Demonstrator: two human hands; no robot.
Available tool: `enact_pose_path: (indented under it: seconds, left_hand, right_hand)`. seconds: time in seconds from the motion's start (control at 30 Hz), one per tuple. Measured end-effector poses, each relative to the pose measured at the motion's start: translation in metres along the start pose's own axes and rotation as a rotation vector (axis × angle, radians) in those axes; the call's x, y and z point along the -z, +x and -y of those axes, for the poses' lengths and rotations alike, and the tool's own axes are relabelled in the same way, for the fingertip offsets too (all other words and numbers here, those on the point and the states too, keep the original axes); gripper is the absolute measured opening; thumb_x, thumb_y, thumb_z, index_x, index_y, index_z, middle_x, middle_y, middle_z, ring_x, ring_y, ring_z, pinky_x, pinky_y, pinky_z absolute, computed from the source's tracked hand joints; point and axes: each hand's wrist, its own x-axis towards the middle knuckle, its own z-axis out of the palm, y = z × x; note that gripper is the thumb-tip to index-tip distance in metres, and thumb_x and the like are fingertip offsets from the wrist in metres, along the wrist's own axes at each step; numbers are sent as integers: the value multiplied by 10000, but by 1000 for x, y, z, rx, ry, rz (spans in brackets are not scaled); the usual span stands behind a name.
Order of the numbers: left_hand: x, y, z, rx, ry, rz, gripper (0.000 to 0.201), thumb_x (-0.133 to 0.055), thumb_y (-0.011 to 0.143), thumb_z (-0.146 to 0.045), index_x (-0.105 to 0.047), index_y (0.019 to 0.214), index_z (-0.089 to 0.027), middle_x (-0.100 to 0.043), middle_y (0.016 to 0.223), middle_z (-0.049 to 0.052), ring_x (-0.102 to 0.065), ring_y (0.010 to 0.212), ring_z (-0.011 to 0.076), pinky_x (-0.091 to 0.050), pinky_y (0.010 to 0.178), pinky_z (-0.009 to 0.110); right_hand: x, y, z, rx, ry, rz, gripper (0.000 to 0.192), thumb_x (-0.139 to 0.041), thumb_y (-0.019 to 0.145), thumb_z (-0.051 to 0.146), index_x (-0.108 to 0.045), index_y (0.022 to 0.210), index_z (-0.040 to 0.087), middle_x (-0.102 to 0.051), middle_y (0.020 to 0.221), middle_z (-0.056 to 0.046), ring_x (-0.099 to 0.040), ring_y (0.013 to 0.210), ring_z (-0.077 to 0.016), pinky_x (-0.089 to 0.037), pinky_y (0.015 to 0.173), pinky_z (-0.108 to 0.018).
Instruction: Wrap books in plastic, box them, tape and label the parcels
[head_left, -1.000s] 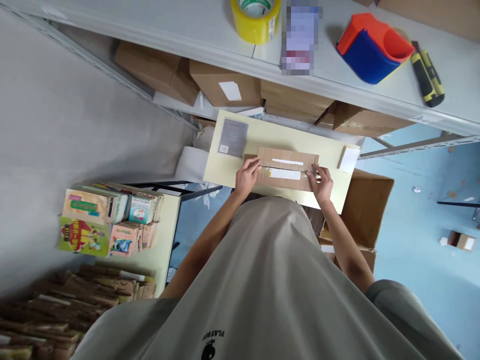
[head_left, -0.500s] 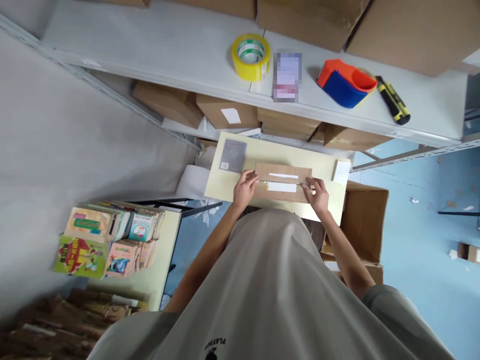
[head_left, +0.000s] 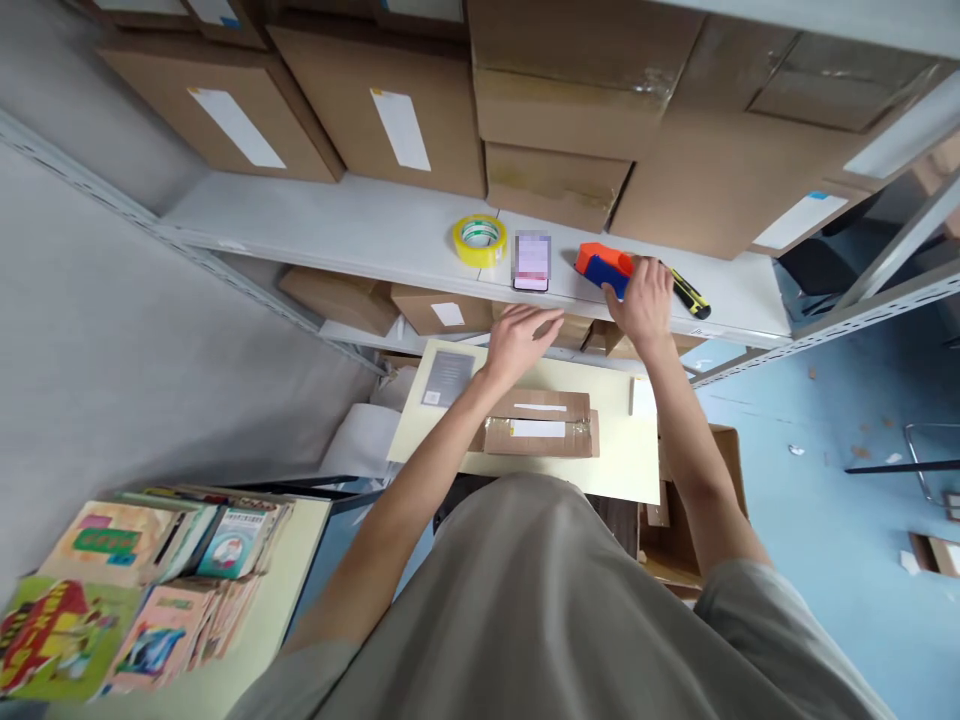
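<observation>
Carton (head_left: 541,414): lower ctr on bench (head_left: 627,440); label (head_left: 538,429) on, tape (head_left: 579,427) at ends, seemingly part-done; what's left, can't tell.
L hand (head_left: 525,335): ctr, empty, fingers out.
R hand (head_left: 647,298): at tape dispenser (head_left: 600,272), R of ctr; grip unclear.

I get soft, cool, even light on my screen: the pale desk (head_left: 622,440) looks bright, while the boxes (head_left: 416,308) under the shelf (head_left: 322,225) sit in shade. Small glints show on the parcel (head_left: 538,428), and the orange-and-blue tape dispenser (head_left: 600,272) keeps vivid colour. The wide lens stretches things near the borders; the books (head_left: 90,630) at lower left look soft. Coarse pixel blocks mask the phone (head_left: 532,262), and the blue floor (head_left: 847,600) pales toward the lower right.
</observation>
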Motion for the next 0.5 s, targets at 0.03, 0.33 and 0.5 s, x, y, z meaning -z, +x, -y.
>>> enact_pose_path:
  seconds: [0.03,0.33,0.5]
  left_hand:
    - [-4,15,-8,-24,-34,-27,162,-770,1178,-276,-926,1209,-244,-954,1124,79,-900,1052,241,-647,1086,417]
    - [-3,-5,-40,212,-263,-21,280,-624,1219,-263,-866,1359,-246,-956,1203,67,-919,1131,220,-691,1084,355]
    - [4,-81,-47,432,-440,-55,210,-744,1169,-396,-870,1162,-228,-941,1165,94,-909,1105,230,-710,1064,368]
  right_hand:
    - [3,16,4,-17,-31,79,647,-556,1199,444,-560,1642,-27,-673,1584,-386,-609,1498,-481,-406,1321,-660]
    - [-5,10,6,-185,170,197,535,-568,1186,383,-577,1566,7,-802,1311,-361,-771,1232,-466,-547,1156,-623]
    - [-15,-94,26,-178,881,168,690,-686,1071,902,-647,1329,263,-829,1171,-152,-787,1093,-376,-664,1059,-585]
